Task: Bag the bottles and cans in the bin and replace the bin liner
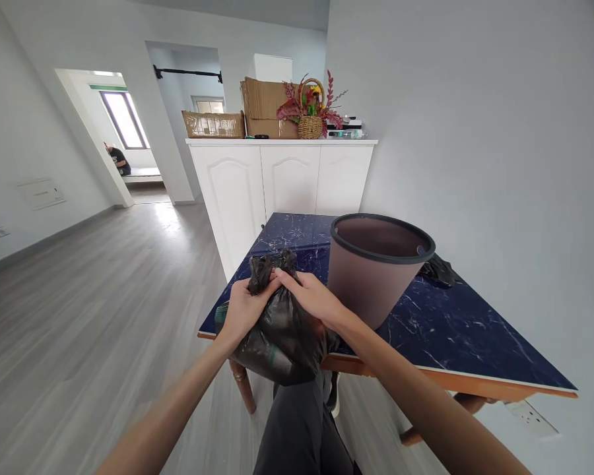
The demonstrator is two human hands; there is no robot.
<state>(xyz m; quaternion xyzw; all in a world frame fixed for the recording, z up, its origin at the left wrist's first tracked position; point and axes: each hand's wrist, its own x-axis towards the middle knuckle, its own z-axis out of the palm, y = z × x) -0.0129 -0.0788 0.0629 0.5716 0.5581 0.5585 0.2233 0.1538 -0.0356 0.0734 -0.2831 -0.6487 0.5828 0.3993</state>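
Both left hand (pixel 243 307) and right hand (pixel 314 297) pinch a black bag (pixel 288 343) over the tabletop's (pixel 455 330) near edge. Contents are unclear.

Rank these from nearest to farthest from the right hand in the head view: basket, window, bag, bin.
1. Bag: held by the right hand.
2. Bin: on the table, right.
3. Basket: on the cabinet, ahead.
4. Window: far left, at the back.

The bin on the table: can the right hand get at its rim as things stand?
Probably yes, though it would have to let go first: the right hand is gripping the gathered top of the bulging black bag. The bin stands close beside that hand, and nothing visible covers its rim.
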